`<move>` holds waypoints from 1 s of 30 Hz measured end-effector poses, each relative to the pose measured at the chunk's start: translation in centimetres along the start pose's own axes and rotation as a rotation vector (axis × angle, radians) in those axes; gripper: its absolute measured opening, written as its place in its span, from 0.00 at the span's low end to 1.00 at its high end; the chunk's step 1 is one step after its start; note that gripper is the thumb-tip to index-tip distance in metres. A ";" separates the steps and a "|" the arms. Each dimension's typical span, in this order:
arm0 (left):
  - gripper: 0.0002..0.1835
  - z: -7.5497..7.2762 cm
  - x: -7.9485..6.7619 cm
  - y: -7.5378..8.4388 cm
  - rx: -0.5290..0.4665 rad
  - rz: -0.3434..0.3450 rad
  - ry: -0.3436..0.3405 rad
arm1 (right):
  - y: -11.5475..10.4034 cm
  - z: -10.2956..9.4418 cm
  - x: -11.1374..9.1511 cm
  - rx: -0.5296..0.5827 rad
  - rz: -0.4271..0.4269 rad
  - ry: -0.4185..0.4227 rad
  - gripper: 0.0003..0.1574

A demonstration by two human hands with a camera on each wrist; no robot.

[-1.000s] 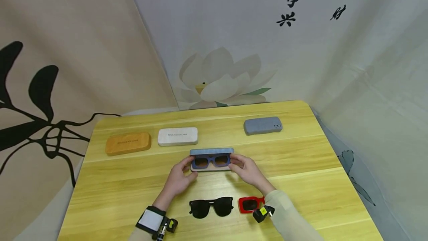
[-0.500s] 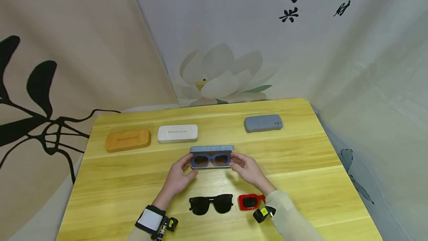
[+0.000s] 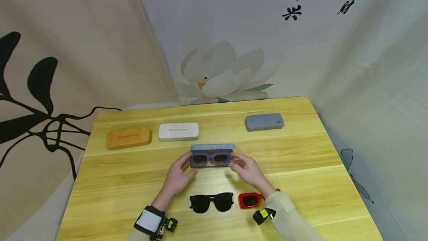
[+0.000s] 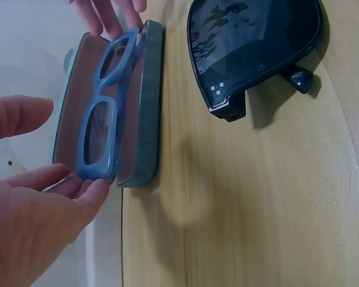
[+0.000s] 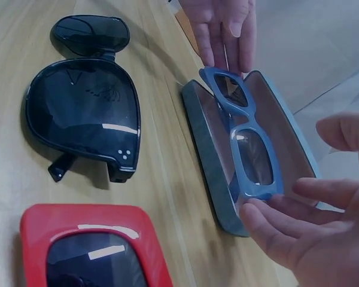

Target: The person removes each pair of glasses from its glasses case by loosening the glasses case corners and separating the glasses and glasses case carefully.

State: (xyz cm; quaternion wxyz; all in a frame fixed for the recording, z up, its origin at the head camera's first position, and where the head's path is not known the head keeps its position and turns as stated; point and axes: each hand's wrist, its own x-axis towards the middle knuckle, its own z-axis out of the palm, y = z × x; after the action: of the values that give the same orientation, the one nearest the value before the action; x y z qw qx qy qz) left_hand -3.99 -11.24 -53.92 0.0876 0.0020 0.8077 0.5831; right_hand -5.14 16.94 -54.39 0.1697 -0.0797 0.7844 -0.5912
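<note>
On the counter [image 3: 301, 181], left hand [image 3: 177, 176] and right hand [image 3: 248, 169], grips unclenched, thumbs apart, touch the blue glasses [image 5: 247, 117] in a case [image 3: 213, 147].

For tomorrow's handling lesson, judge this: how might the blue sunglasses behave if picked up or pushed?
The blue sunglasses would probably stay stiff, being thick-rimmed. Their shiny lenses look smooth, so a finger pressing there might slip. If pushed, they would likely slide or tip rather than roll, since they look broad and angular.
</note>
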 end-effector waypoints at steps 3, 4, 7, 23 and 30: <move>0.35 -0.1 -0.1 0.0 -0.007 0.029 0.006 | -0.1 0.1 -0.1 0.006 -0.001 -0.006 0.32; 0.35 -0.1 -0.1 0.0 -0.008 0.038 0.008 | -0.1 0.2 -0.1 0.005 0.001 -0.006 0.32; 0.35 -0.2 -0.2 -0.1 -0.009 0.061 0.009 | -0.2 0.3 -0.2 0.004 -0.004 -0.013 0.32; 0.36 -2.1 -1.5 0.8 -0.013 0.028 0.003 | -1.0 2.0 -0.8 0.056 -0.091 -0.061 0.31; 0.37 -2.9 -2.2 0.3 0.024 0.023 0.010 | -1.3 2.8 -1.0 0.073 -0.135 -0.075 0.30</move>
State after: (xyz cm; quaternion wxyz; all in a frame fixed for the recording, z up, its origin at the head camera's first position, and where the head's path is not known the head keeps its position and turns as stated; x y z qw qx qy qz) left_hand -2.28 -14.08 -52.51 0.0766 0.0095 0.8151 0.5742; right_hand -3.30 14.33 -53.62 0.1614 -0.1479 0.7484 -0.6261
